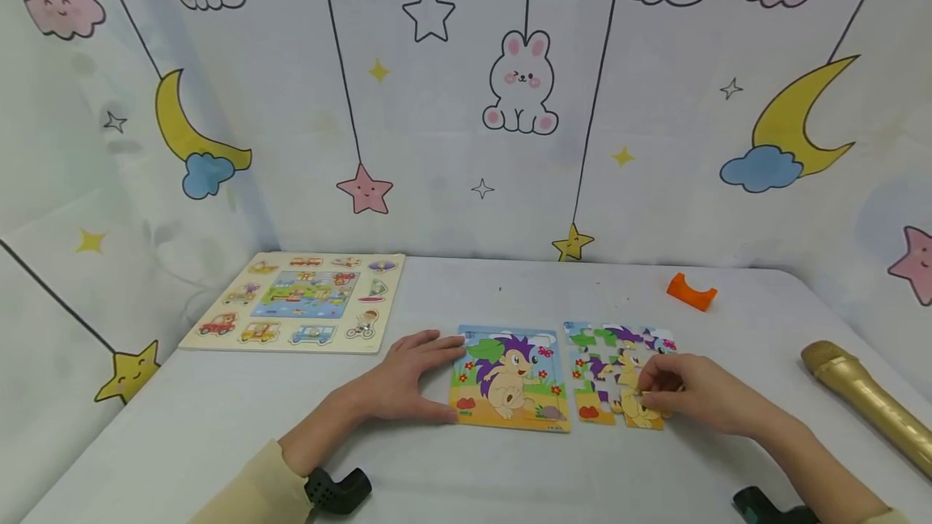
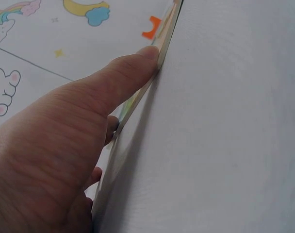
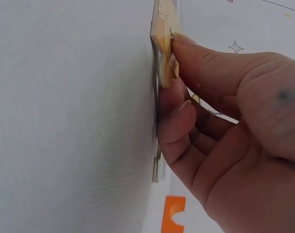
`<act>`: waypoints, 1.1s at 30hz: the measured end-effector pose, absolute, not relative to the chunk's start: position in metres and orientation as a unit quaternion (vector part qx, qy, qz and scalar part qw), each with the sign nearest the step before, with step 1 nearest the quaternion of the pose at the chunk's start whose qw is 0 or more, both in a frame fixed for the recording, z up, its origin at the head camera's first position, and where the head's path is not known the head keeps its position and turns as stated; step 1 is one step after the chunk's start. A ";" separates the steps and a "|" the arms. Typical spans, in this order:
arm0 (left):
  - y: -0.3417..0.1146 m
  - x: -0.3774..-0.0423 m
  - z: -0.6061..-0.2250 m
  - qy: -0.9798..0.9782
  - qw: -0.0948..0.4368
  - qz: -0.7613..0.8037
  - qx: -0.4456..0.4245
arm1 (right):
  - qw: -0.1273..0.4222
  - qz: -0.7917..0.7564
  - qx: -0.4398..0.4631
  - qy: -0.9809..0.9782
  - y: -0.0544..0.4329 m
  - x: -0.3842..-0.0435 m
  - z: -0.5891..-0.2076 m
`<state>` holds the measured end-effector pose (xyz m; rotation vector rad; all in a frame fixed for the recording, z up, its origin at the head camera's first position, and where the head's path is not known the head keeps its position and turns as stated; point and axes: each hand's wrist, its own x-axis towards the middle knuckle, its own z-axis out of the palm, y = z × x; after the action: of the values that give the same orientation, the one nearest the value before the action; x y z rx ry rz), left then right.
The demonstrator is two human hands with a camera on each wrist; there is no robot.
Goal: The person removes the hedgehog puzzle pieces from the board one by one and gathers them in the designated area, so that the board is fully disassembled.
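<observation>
A square puzzle board (image 1: 510, 382) printed with a purple-spined hedgehog lies flat on the table. My left hand (image 1: 408, 378) rests at its left side, fingers and thumb spread and touching the edge; the left wrist view shows the thumb (image 2: 121, 77) along the board's rim. To the right lie loosely grouped jigsaw pieces (image 1: 597, 407) with a matching hedgehog picture, with gaps between some of them. At their right side, my right hand (image 1: 699, 390) has curled fingers and pinches a yellowish puzzle piece (image 3: 166, 46) between thumb and fingers. The fingers hide part of the pieces behind.
A larger cream puzzle board (image 1: 379, 265) with vehicle pictures lies at the back left. An orange curved piece (image 1: 692, 293) sits at the back right. On the right edge lies a gold microphone (image 1: 866, 395). A patterned cloth (image 1: 451, 120) hangs behind the table.
</observation>
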<state>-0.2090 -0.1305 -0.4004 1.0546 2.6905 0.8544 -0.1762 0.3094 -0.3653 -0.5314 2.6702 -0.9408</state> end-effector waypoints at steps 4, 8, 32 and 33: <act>-0.130 -0.209 -0.401 0.891 0.062 0.283 0.350 | 0.116 -0.318 -0.191 0.922 0.308 -0.175 -0.365; -0.127 -0.209 -0.400 0.890 0.062 0.284 0.352 | 0.105 -0.317 -0.192 0.923 0.311 -0.172 -0.365; -0.130 -0.208 -0.401 0.892 0.063 0.288 0.342 | 0.086 -0.338 -0.211 0.913 0.285 -0.179 -0.352; -0.130 -0.208 -0.401 0.892 0.063 0.289 0.342 | 0.088 -0.340 -0.214 0.912 0.282 -0.180 -0.351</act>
<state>-0.2082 -0.1303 -0.4010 1.0330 2.6947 0.8719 -0.1801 0.2820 -0.3507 -0.6363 2.7143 -1.0124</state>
